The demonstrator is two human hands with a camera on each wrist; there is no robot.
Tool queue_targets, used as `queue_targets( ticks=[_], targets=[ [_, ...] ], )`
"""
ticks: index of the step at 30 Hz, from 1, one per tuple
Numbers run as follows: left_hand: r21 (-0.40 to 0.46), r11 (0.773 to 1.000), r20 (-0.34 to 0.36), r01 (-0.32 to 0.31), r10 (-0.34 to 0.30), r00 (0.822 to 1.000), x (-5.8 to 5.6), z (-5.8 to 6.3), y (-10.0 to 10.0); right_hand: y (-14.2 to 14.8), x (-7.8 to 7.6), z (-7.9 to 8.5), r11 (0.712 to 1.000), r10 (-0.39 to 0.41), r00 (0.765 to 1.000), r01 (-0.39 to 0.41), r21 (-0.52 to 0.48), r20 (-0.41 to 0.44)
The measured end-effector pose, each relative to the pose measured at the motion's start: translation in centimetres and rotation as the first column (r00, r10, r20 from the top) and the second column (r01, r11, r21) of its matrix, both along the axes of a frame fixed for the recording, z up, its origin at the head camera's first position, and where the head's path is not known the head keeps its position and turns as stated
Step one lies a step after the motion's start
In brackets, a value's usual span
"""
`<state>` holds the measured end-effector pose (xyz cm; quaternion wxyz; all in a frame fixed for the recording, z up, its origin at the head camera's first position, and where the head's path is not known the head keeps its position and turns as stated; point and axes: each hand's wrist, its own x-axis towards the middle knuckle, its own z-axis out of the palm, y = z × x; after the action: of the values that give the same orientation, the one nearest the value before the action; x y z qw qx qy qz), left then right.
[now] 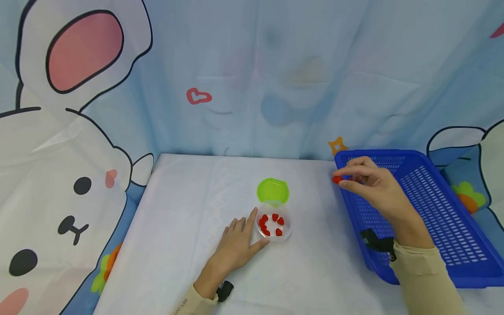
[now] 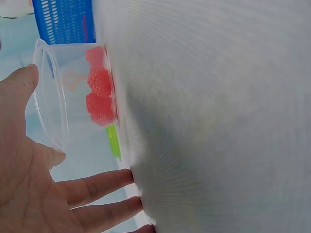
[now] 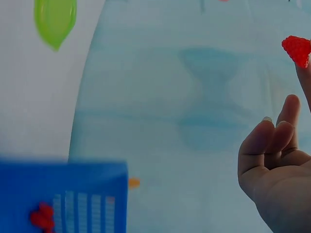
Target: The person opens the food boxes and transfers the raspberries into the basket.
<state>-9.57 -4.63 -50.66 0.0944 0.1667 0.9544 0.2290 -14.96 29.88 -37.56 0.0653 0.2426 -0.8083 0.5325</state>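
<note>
A small clear plastic container (image 1: 290, 221) stands on the table with several red raspberries (image 1: 278, 232) inside. My left hand (image 1: 236, 247) lies at its left side, straight forefinger and thumb spread against the rim; in the left wrist view the other fingertips (image 2: 127, 175) rest on the cloth. Between thumb and forefinger my right hand (image 1: 370, 183) pinches a single raspberry (image 3: 297, 50), held over the left edge of the blue basket (image 1: 364, 245). Its remaining fingers are curled. Directly behind the container is a green lid (image 1: 272, 190), lying flat.
More raspberries (image 3: 43, 216) are inside the basket, seen in the right wrist view. White cloth (image 1: 189, 197) covers the table. Behind it hangs a blue printed curtain (image 1: 236, 122). A black strap with a camera (image 1: 225, 291) sits on the left wrist.
</note>
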Motion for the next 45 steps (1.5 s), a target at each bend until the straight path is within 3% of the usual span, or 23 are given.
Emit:
queue_targets(
  ticks=[3, 5, 8, 13, 26, 30, 35, 45],
  targets=[
    [-0.003, 1.000, -0.010, 0.000, 0.000, 1.000, 0.1, 0.0, 0.0, 2.4, -0.9, -0.1, 0.983, -0.161, 0.984, 0.153, 0.104, 0.074],
    [0.001, 1.000, -0.024, 0.000, 0.001, 1.000, 0.1, -0.1, -0.1, 4.0, -1.5, -0.5, 0.955, -0.260, 0.956, 0.234, 0.184, 0.134],
    [0.009, 1.000, -0.044, 0.004, -0.003, 0.999, 0.2, -0.1, -0.1, 5.9, -2.6, -1.4, 0.926, -0.344, 0.910, 0.287, 0.246, 0.233],
    [0.005, 1.000, -0.047, 0.006, -0.005, 0.999, 0.1, -0.1, -0.1, 8.3, -4.1, -3.5, 0.919, -0.380, 0.852, 0.303, 0.252, 0.359],
    [-0.001, 1.000, -0.029, 0.005, -0.005, 1.000, 0.0, -0.1, -0.1, 12.2, -7.5, -9.8, 0.874, -0.478, 0.754, 0.359, 0.328, 0.450],
    [0.001, 1.000, -0.022, 0.003, -0.003, 1.000, -0.1, -0.2, -0.1, 13.0, -8.3, -11.5, 0.857, -0.504, 0.739, 0.364, 0.365, 0.446],
    [0.002, 1.000, -0.012, -0.005, 0.005, 1.000, -0.1, -0.2, -0.1, 13.1, -8.8, -12.9, 0.851, -0.511, 0.743, 0.363, 0.380, 0.433],
    [0.000, 1.000, 0.004, -0.011, 0.011, 1.000, -0.2, -0.4, 0.0, 13.0, -9.0, -13.4, 0.865, -0.488, 0.746, 0.346, 0.363, 0.453]
  ],
)
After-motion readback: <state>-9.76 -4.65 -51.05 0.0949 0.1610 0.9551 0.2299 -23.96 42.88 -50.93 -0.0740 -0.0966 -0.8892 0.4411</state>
